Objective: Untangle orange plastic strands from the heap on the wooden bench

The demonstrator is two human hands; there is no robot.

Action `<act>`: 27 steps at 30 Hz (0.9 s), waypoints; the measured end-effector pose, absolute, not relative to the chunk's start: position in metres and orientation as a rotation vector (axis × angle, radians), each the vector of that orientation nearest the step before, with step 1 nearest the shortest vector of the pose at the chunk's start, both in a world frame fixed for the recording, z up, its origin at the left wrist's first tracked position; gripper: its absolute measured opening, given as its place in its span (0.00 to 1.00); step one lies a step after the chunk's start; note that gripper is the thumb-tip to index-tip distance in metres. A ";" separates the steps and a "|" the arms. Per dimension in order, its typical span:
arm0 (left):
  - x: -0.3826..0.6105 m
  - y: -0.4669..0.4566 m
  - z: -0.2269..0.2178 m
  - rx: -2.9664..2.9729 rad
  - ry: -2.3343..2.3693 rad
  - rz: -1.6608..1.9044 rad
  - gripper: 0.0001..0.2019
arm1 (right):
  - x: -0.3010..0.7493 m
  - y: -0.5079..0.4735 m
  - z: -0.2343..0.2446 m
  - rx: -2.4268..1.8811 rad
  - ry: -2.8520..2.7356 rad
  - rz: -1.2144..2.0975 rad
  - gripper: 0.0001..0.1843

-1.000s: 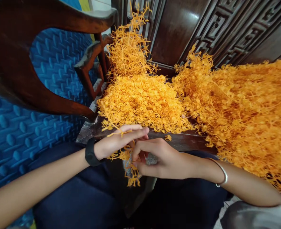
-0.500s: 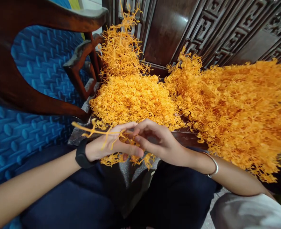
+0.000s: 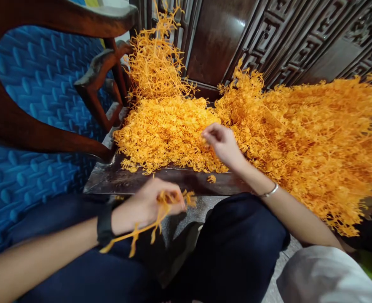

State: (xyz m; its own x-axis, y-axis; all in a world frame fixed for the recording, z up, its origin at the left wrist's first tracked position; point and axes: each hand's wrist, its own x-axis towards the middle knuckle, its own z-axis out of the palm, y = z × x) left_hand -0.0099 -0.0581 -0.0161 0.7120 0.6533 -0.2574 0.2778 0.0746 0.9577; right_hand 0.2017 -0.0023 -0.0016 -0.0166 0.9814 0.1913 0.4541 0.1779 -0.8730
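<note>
My left hand (image 3: 151, 202) is closed around a thin orange branched plastic strand (image 3: 132, 233). The strand's bare, stubby end hangs down past my wrist, and a clump of small curled bits pokes out beyond the fingertips. Further forward, my right hand (image 3: 222, 143) is in a pinch over the right side of a heap of small orange curly pieces (image 3: 167, 130). A small orange bit shows at its fingertips, blurred by motion. One loose orange piece (image 3: 211, 179) lies on the front edge of the dark wooden seat (image 3: 116, 181), below my right hand.
Bare branched strands (image 3: 156, 59) are piled at the back left. A large mass of orange strands with clusters (image 3: 315, 134) fills the right side. A carved wooden chair (image 3: 94, 92) stands on the left before blue padding (image 3: 9, 176). A carved wooden backrest (image 3: 220, 42) rises behind.
My hands have parted. The right one has moved forward to the heap, while the left has turned and lowered slightly with the strand, whose bare end now points downward.
</note>
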 end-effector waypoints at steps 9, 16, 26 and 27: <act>-0.004 -0.068 -0.018 1.342 0.753 0.252 0.10 | 0.243 0.026 -0.006 -1.398 -1.575 0.232 0.05; -0.007 -0.064 -0.012 1.104 0.699 0.392 0.14 | 0.254 0.035 -0.006 -1.419 -1.458 0.064 0.03; -0.008 -0.057 -0.020 0.739 0.747 0.684 0.12 | 0.269 0.041 -0.015 -1.523 -1.526 0.130 0.07; -0.008 -0.057 -0.019 0.715 0.748 0.704 0.11 | 0.268 0.040 -0.014 -1.521 -1.521 0.121 0.07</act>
